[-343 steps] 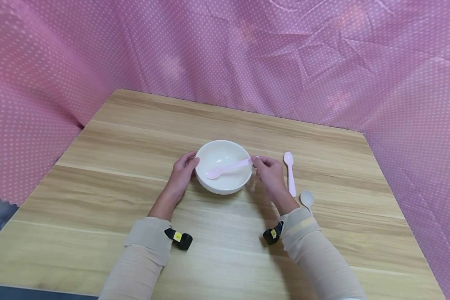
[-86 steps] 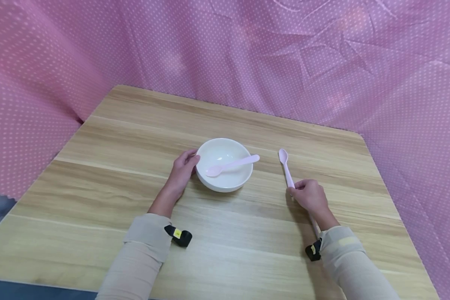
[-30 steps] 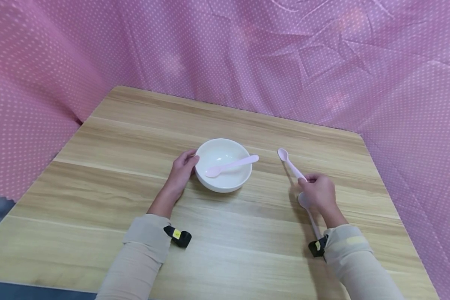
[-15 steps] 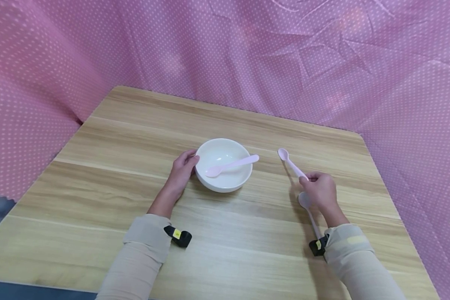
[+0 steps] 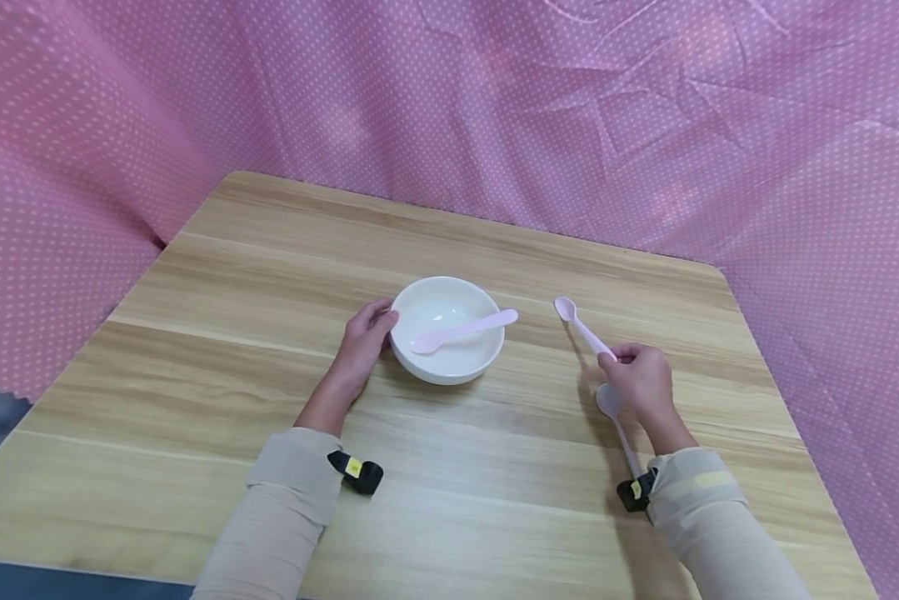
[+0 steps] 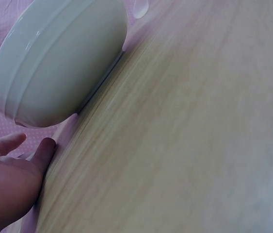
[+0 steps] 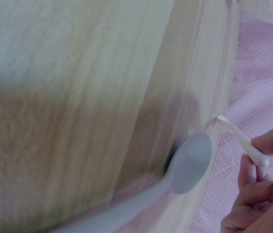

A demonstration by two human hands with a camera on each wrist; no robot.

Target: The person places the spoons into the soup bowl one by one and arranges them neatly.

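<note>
In the head view a white bowl (image 5: 452, 367) stands mid-table with a pink spoon (image 5: 464, 329) inside, its handle leaning over the right rim. My left hand (image 5: 361, 337) holds the bowl's left side, thumb at the rim; in the left wrist view some fingers (image 6: 44, 150) lie low beside it. My right hand (image 5: 640, 379) pinches the handle end of a second pink spoon (image 5: 587, 335). That spoon slants, handle raised and tip down near the tabletop, as the right wrist view shows. Below the right hand lies a paler spoon (image 5: 609, 402), its handle partly hidden by the wrist camera.
The wooden table (image 5: 269, 275) carries all of this. A pink dotted cloth (image 5: 449, 100) hangs behind and along both sides. Black wrist cameras (image 5: 362, 477) sit on both sleeves.
The right hand earlier held the spoon in the bowl, then let it go and moved right to the second spoon. Since 2.9 s ago that spoon's handle has swung right and up. The last half second is still.
</note>
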